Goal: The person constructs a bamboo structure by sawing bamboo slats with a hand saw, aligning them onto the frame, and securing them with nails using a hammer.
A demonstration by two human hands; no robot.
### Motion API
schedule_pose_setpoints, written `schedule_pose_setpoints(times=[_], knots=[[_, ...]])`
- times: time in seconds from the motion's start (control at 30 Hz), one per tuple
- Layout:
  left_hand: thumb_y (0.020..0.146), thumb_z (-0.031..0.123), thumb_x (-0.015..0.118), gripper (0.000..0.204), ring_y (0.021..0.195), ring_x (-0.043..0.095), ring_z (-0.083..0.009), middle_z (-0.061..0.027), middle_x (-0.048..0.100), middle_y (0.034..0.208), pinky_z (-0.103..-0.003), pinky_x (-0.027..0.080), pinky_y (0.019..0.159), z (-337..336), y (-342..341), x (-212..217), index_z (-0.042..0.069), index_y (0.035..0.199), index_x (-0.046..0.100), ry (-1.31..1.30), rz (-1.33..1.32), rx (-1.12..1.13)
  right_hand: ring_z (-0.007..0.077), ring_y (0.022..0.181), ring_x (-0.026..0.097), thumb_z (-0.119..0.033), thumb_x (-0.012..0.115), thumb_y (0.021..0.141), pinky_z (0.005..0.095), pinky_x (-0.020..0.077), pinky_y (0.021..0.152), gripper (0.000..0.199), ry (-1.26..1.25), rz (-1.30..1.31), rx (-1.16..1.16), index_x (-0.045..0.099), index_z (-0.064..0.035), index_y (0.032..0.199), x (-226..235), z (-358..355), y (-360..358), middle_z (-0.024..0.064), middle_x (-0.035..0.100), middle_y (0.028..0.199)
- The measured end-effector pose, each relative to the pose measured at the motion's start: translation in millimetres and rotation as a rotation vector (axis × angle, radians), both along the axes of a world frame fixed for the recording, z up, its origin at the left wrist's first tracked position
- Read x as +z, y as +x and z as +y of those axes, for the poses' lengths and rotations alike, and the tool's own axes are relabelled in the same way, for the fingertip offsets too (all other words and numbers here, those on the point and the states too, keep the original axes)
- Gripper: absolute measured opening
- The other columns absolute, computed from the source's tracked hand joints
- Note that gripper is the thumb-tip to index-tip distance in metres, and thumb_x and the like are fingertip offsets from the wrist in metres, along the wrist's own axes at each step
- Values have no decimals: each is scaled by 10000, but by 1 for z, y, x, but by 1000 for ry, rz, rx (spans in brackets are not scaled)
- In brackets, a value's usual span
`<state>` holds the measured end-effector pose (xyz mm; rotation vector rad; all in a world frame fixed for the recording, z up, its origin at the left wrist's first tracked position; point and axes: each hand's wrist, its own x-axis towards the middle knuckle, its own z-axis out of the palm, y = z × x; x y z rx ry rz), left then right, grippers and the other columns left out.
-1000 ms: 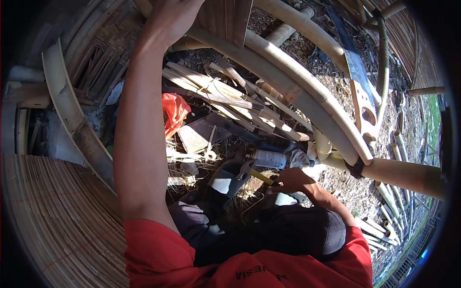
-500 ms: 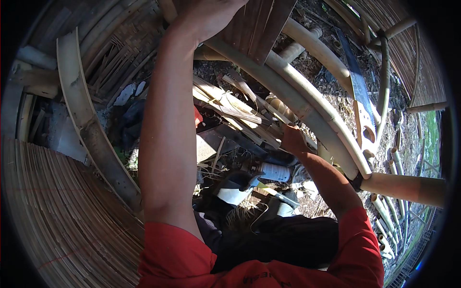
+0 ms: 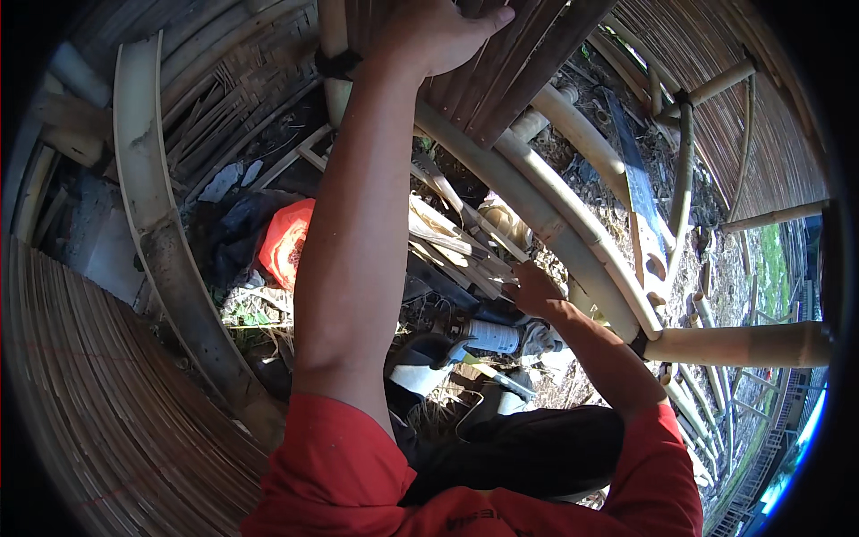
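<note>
My left arm reaches up across the middle, and my left hand (image 3: 438,40) lies against a panel of dark bamboo slats (image 3: 501,72) at the top. Its thumb is stretched out to the right; the other fingertips run out of view. Lower and to the right, my right hand (image 3: 537,291) is closed at the near end of a bundle of split bamboo strips (image 3: 452,237). A pale strip runs into its fingers, partly hidden by them. Thick bamboo poles (image 3: 573,224) curve just beyond that hand. Below it lies a white cylindrical can (image 3: 492,336).
A handsaw (image 3: 640,179) with a wooden handle leans by the poles at right. A split bamboo channel (image 3: 148,183) stands at left, above a slatted bamboo surface (image 3: 98,385). An orange plastic bag (image 3: 288,242) lies beside my left forearm. A horizontal bamboo pole (image 3: 738,345) juts right.
The view has shifted, and more of my left hand and the dark slats shows. The orange bag has come into sight. My right hand stays by the strips, slightly lower in view.
</note>
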<state>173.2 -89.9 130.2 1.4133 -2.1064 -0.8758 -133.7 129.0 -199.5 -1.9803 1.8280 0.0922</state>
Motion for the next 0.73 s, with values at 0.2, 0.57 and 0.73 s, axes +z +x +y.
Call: schedule_pose_setpoints(times=[0.2, 0.57, 0.73], knots=[[967, 589, 623, 711, 920, 730, -422, -289, 738, 1017, -466, 555, 846, 10, 7, 10, -111, 1031, 733, -126, 171, 132, 425, 917, 703, -177, 652, 925, 527, 559, 826, 151, -58, 136, -103, 675, -34, 966, 8, -11, 20, 220, 705, 939], [1011, 346, 691, 370, 810, 697, -149, -98, 744, 900, -281, 564, 726, 55, -1, 56, -22, 1009, 733, -388, 1098, 52, 429, 1047, 685, -295, 730, 922, 507, 539, 915, 370, 32, 85, -65, 660, -31, 1172, -16, -10, 1, 231, 711, 1070], [998, 371, 706, 389, 858, 715, -185, -117, 762, 974, -322, 564, 813, 76, 35, 65, -10, 1071, 739, -622, 1160, 96, 423, 1074, 686, -267, 792, 844, 498, 544, 935, 446, 75, 71, -97, 638, -67, 1211, -5, -8, 18, 234, 708, 1114]])
